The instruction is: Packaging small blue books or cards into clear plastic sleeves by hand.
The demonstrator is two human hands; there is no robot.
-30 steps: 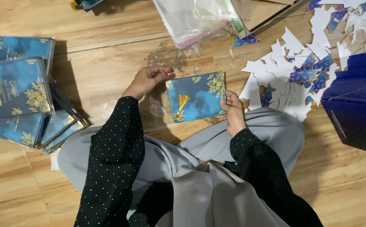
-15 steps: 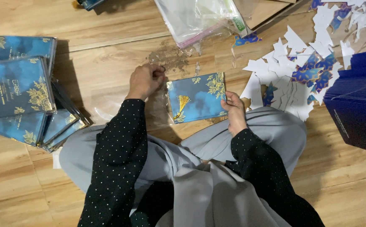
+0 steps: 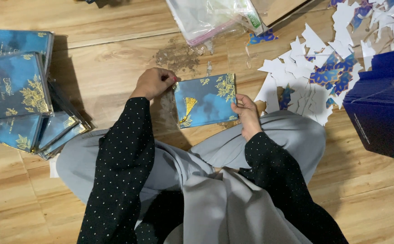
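Person seated on wooden floor, legs crossed. Blue card w/ gold leaf print & tassel held over lap, just far of knees. Right hand grips card's right edge, fingers curled on it. Left hand closed, pinching clear sleeve at card's left edge. Stack of like blue cards at left. White & blue paper offcuts far right; navy box right; plastic bags far centre
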